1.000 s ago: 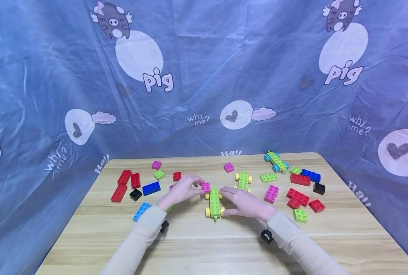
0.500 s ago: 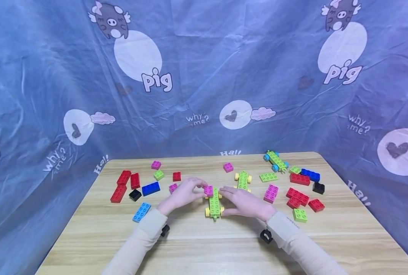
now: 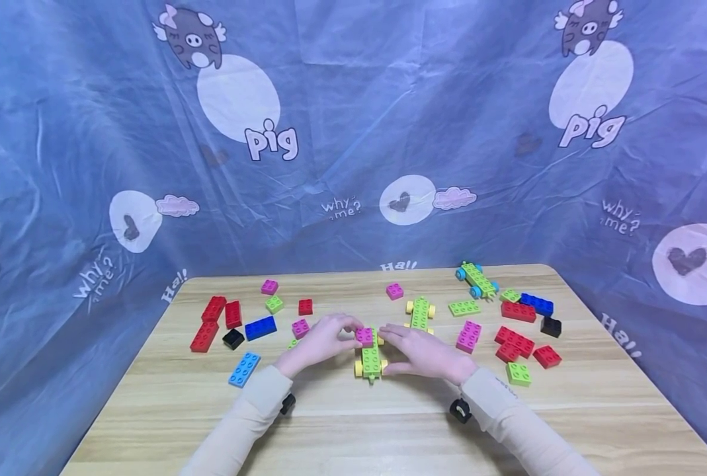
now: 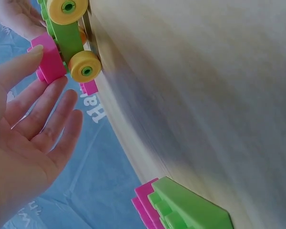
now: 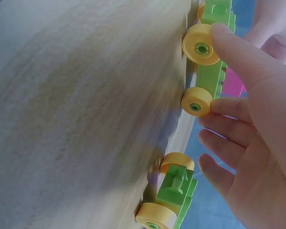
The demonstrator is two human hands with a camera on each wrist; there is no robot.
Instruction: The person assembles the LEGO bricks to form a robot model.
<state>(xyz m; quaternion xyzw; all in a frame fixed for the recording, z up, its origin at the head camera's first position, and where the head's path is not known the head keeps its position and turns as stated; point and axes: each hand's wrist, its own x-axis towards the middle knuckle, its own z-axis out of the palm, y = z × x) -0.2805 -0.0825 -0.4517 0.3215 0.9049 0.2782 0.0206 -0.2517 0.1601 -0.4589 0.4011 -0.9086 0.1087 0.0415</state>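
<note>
My left hand (image 3: 322,344) pinches a small pink toy brick (image 3: 364,336) between thumb and fingers. This brick sits on the far end of a green wheeled toy car base (image 3: 371,365) with yellow wheels. In the left wrist view, the thumb lies on one side of the pink brick (image 4: 51,61) and fingertips are at its lower edge. On the base's right side is my right hand (image 3: 421,349), its fingers extended. The right wrist view shows its thumb touching the nearer yellow wheel (image 5: 200,45) and a finger against the farther one (image 5: 196,101).
A second green base with yellow wheels (image 3: 420,313) stands behind the right hand. Beyond it is a green base with blue wheels (image 3: 479,280). Loose bricks lie on both sides, including a blue brick (image 3: 260,328) and a pink brick (image 3: 469,336). A blue printed cloth (image 3: 353,132) hangs behind the table.
My left hand has brought the pink brick rightward and slightly nearer, from beside the green base onto its far end. The right hand stays at the wheels.
</note>
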